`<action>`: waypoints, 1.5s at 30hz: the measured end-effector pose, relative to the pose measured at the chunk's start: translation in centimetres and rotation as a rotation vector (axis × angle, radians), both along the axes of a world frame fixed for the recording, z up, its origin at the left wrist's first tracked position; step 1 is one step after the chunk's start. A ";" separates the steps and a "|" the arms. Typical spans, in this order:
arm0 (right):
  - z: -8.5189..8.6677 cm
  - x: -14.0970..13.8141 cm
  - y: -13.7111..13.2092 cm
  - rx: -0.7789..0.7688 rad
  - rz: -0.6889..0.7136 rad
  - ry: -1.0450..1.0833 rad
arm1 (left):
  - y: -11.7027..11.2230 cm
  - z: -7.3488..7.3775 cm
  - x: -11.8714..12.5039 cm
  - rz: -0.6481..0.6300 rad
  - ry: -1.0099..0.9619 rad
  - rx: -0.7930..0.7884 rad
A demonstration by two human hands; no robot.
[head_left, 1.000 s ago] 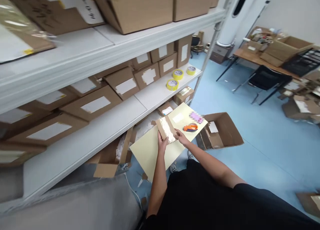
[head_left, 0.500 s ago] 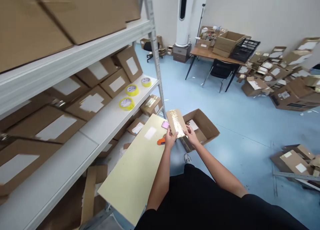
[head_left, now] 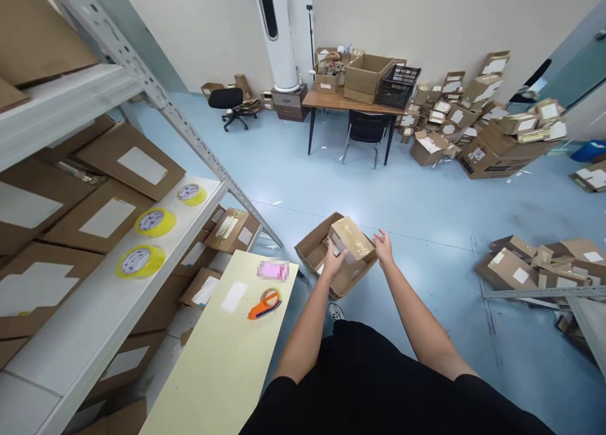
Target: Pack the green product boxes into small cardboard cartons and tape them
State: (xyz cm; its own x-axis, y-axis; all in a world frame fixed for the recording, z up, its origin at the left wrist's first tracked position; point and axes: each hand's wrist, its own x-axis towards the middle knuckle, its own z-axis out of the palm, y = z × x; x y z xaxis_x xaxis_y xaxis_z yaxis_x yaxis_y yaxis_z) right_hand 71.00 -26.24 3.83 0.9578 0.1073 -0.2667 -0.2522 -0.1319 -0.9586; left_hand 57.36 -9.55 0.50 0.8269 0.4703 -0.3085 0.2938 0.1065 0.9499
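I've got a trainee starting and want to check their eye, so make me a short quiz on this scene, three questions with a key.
1. How many yellow tape rolls stand on the shelf?
2. True or false: the orange tape dispenser lies on the pale tabletop.
3. Where is the right hand? A: on the tape dispenser. B: beside the taped carton. C: on the shelf.

Key: 1, three; 2, true; 3, B.

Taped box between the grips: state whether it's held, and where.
It cannot be told: the left grip is at the near left end of the taped box; the right grip is open, off the box.
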 end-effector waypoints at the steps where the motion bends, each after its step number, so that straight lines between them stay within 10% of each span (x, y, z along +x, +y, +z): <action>1: 0.4 1.2 -0.5 0.006 -0.026 -0.038 | 0.2 0.0 0.5 0.006 0.026 0.000; 8: 2.9 3.4 0.2 0.117 0.068 -0.184 | 2.2 0.6 0.1 0.129 0.015 0.013; 20: 5.1 -2.9 8.7 0.213 0.424 -0.236 | 4.7 5.2 -6.9 0.320 -0.122 0.160; 35: 7.7 -27.3 23.7 0.221 1.092 -0.346 | 9.8 11.7 -33.8 0.906 -0.152 0.291; 40: 8.1 -35.6 25.3 0.226 1.268 -0.389 | 10.0 11.6 -43.2 1.102 -0.113 0.295; 45: 6.3 -39.0 25.8 0.204 1.319 -0.389 | 9.8 10.2 -46.9 1.210 -0.083 0.267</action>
